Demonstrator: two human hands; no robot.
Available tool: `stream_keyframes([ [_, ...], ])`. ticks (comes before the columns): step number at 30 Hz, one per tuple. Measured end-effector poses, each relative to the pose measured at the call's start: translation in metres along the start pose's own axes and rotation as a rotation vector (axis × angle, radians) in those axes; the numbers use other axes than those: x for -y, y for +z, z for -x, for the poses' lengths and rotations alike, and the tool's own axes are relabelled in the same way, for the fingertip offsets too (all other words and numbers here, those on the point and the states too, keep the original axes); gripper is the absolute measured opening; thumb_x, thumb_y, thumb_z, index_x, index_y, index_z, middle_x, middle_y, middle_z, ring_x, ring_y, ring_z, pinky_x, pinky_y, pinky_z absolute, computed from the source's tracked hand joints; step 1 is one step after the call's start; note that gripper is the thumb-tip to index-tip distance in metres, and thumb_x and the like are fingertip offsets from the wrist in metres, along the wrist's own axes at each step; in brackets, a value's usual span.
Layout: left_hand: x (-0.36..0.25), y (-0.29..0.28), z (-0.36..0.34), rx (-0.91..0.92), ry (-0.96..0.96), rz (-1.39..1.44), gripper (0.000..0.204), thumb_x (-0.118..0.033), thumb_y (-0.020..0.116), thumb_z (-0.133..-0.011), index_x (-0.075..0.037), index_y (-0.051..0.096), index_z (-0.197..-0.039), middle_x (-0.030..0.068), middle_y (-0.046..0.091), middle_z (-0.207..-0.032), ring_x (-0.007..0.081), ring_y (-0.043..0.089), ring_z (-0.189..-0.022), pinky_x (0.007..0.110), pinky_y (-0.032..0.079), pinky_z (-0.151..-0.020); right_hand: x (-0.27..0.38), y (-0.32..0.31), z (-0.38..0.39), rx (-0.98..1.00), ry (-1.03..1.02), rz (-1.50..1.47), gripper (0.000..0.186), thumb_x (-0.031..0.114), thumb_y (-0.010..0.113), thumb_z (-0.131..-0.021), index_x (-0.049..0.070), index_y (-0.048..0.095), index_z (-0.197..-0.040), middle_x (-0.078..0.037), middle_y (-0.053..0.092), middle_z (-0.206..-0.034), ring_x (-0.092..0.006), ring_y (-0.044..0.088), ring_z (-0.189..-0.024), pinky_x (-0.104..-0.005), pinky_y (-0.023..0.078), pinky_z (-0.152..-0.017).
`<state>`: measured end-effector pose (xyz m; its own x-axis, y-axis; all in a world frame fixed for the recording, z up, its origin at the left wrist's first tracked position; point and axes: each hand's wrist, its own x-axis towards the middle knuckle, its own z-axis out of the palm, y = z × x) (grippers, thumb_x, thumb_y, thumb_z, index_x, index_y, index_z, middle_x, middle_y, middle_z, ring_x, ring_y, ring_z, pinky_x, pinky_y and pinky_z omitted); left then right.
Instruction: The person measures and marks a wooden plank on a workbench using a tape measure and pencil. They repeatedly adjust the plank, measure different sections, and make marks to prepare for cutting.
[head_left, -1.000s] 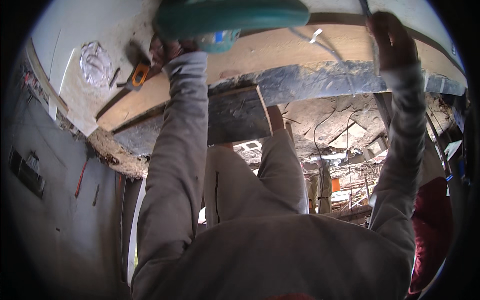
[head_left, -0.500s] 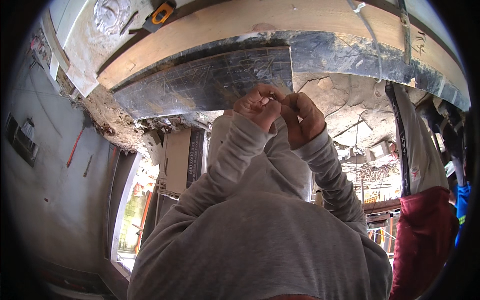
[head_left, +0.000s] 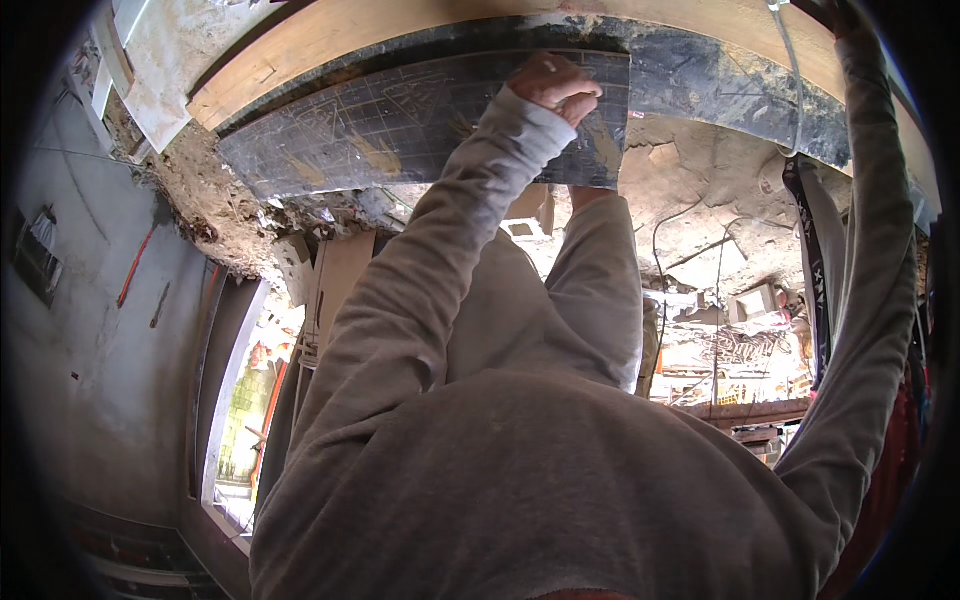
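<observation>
Left hand: as fingers curl narrow before the dark board, contents can't be told.
Right hand: raised, perhaps bracing; fingers unclear.

From where I stand, this seems a building site: the grey wall is bare, the ground rough, with scattered debris.

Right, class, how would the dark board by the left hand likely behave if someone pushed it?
The dark board is probably stiff: its broad face looks flat, with a crisp edge. Its square-cornered right end makes rolling unlikely. It may be awkward to steady one-handed, since it stretches well past the left hand.
</observation>
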<state>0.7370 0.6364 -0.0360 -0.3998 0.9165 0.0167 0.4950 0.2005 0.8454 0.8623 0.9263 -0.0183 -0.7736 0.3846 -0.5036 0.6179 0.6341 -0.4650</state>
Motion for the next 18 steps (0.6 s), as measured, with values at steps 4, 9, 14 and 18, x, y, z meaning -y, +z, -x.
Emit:
stream_keyframes([
  [4,0.013,0.023,-0.019,-0.018,0.278,-0.082,0.016,-0.013,0.081,-0.065,-0.015,0.071,-0.078,0.0010,0.070,-0.076,0.0209,0.066,-0.074,0.033,0.054,-0.068,0.016,0.008,0.001,-0.079,0.020,0.064,0.028,0.031,0.055,-0.090,0.003,0.057,-0.085,-0.007,0.056,-0.072,-0.0155,0.053,-0.058,-0.0281,0.042,-0.054],
  [9,0.024,0.038,-0.023,-0.062,0.303,-0.015,0.018,-0.012,0.081,-0.063,-0.016,0.072,-0.077,0.0005,0.069,-0.074,0.0186,0.065,-0.070,0.033,0.053,-0.064,0.028,0.021,0.037,-0.326,0.057,-0.069,0.039,0.040,0.051,-0.092,0.003,0.056,-0.082,-0.006,0.052,-0.066,-0.0140,0.049,-0.053,-0.0271,0.038,-0.049],
  [14,0.037,0.030,-0.022,0.053,0.396,-0.018,0.024,-0.017,0.074,-0.072,-0.013,0.067,-0.094,0.0058,0.068,-0.088,0.0252,0.064,-0.081,0.041,0.050,-0.074,0.096,0.065,0.138,-0.722,0.215,-0.524,0.050,0.050,0.047,-0.093,0.003,0.055,-0.079,-0.006,0.049,-0.060,-0.0124,0.045,-0.048,-0.0260,0.035,-0.045],
  [18,0.027,0.019,-0.026,0.081,0.432,0.072,0.007,-0.012,0.069,-0.075,-0.011,0.065,-0.080,0.0087,0.064,-0.078,0.0287,0.061,-0.074,0.042,0.049,-0.068,0.198,0.158,0.226,-0.936,0.517,-1.045,0.059,0.057,0.044,-0.095,0.002,0.054,-0.076,-0.005,0.047,-0.055,-0.0112,0.043,-0.044,-0.0251,0.033,-0.042],
])
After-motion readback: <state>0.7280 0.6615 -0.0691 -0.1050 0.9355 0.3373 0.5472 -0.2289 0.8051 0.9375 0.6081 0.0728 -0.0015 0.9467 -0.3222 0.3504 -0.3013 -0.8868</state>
